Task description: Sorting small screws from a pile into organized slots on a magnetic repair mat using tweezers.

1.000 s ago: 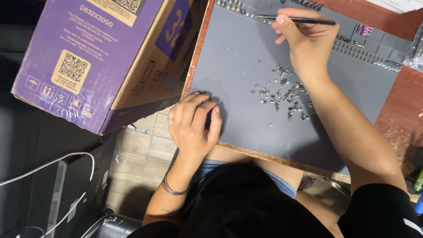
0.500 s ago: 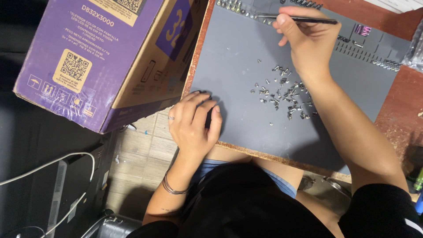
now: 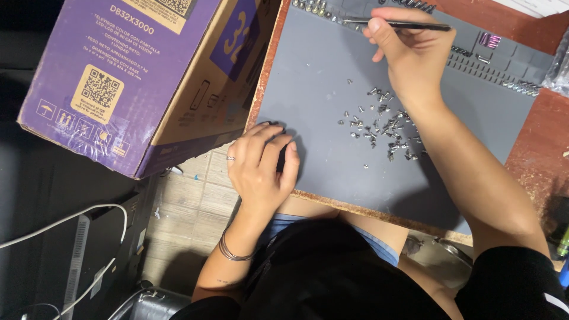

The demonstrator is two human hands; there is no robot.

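A grey work mat (image 3: 320, 77) covers a reddish-brown table. Several small silver screws (image 3: 379, 127) lie scattered in a loose pile near its middle. My right hand (image 3: 409, 50) is at the mat's far edge, gripping a thin black tweezer-like tool (image 3: 409, 25) that lies level and points left toward a row of screws set in the mat's tray slots. My left hand (image 3: 261, 169) rests palm down on the mat's near left corner, fingers curled over something small and dark that I cannot make out. A ring and wrist bangles show on that arm.
A large purple and brown cardboard box (image 3: 130, 77) leans against the table's left side. The mat's far strip (image 3: 492, 59) holds rows of small parts. A clear plastic bag (image 3: 560, 65) sits at the right edge. White cables (image 3: 71, 222) run over dark equipment on the floor at left.
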